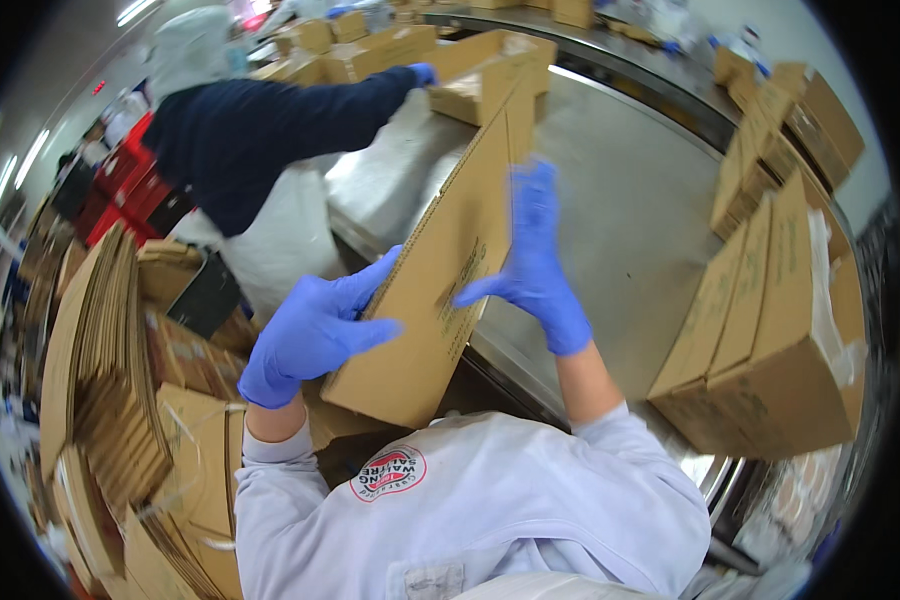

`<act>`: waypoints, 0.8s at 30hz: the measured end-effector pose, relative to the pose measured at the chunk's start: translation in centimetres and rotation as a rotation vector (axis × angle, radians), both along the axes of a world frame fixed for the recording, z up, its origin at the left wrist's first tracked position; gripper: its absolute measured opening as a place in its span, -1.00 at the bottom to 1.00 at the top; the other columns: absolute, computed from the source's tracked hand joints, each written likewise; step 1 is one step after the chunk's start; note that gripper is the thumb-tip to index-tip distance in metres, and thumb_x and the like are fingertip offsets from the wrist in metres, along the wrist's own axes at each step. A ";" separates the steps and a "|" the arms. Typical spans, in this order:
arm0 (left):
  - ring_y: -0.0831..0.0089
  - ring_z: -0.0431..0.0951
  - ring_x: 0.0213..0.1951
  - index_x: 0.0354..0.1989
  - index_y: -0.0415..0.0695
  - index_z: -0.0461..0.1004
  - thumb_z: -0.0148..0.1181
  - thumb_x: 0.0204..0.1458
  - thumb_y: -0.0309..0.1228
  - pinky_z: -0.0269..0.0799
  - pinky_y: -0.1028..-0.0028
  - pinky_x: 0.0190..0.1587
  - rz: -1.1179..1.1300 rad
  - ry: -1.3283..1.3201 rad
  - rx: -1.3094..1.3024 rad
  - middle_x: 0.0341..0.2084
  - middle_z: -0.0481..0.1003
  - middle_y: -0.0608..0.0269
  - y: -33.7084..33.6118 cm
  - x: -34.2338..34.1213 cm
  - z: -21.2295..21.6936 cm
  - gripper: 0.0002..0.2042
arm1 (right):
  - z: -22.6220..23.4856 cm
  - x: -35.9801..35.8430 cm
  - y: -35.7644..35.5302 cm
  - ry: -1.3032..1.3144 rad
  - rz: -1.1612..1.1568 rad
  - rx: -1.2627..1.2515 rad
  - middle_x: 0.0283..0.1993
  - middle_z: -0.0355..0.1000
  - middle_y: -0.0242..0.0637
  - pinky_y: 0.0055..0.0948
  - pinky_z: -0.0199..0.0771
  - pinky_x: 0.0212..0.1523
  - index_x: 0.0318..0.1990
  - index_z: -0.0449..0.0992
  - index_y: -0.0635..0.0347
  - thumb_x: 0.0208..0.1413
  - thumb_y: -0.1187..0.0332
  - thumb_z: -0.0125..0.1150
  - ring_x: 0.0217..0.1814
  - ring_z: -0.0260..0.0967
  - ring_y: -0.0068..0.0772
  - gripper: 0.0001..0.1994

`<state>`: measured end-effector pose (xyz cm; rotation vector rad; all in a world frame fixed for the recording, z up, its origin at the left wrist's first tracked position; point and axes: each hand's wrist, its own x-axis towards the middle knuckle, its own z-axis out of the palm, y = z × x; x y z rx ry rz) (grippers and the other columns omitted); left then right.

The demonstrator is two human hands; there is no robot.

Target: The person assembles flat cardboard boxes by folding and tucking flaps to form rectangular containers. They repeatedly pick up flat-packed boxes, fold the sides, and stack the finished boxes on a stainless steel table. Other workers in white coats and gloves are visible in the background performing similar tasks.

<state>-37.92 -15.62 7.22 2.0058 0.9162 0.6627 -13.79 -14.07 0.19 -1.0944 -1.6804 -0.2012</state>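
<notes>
While my left hand [315,335] has the near-left edge of a folded brown carton [445,280] between thumb and fingers, thumb lying on the printed face and the other fingers running along and behind the edge, my right hand [545,265] stands upright at the far side, fingers together and pointing up, thumb spread out across the face. Right hand blurred; cannot tell whether its thumb or palm touches the board. Carton is tilted on a slant in front of my chest, lower end near me, upper end over the steel table [630,210]. Blue gloves on both hands. Ahead and left, a co-worker in a dark jacket [260,130] reaches across, blue-gloved hand [424,75] at an open box beyond my carton. To my right, a large opened carton [770,350] at the table's side. To my left, flat cardboard stacked on edge [105,350]; red crates [130,185] farther back.
</notes>
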 end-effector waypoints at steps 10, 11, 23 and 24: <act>0.38 0.51 -0.49 -0.52 -0.19 0.52 0.02 -0.07 -0.30 0.32 0.18 -0.09 -0.272 -0.539 0.767 -0.60 0.53 0.24 4.0 5.4 -3.9 -0.77 | 1.8 3.1 0.1 -0.216 0.169 0.011 -0.15 0.33 -0.40 0.01 -0.06 0.18 -0.21 0.41 0.04 -0.67 -0.16 0.32 0.03 0.21 -0.26 -0.27; 0.46 0.48 -0.57 -0.60 -0.16 0.51 0.07 -0.12 -0.29 0.36 0.33 -0.28 -0.283 -0.446 0.805 -0.70 0.49 0.24 4.7 4.9 -3.6 -0.79 | 1.5 4.3 -0.8 -0.183 0.161 0.055 -0.31 0.40 -0.41 -0.06 0.08 0.13 -0.35 0.47 0.07 -0.69 -0.17 0.32 -0.09 0.30 -0.26 -0.35; 0.14 0.41 -0.09 0.02 -0.11 0.29 -0.05 -0.08 -0.42 0.14 0.17 0.10 -0.291 0.040 0.756 -0.24 0.45 -0.01 19.1 31.2 -8.0 -0.60 | 2.7 9.9 1.2 -0.291 0.007 -0.002 -0.67 0.16 -0.33 -0.35 0.10 -0.41 -0.68 0.32 0.10 -0.59 -0.26 0.27 -0.53 0.16 -0.25 -0.42; 0.06 0.42 -0.13 0.02 -0.12 0.26 -0.06 -0.14 -0.55 0.11 0.10 0.10 -0.174 0.066 1.021 -0.30 0.46 -0.01 18.6 34.0 -4.3 -0.56 | 2.5 9.9 1.1 -0.268 0.017 0.006 -0.67 0.15 -0.33 -0.35 0.09 -0.42 -0.68 0.31 0.10 -0.58 -0.27 0.26 -0.53 0.15 -0.24 -0.42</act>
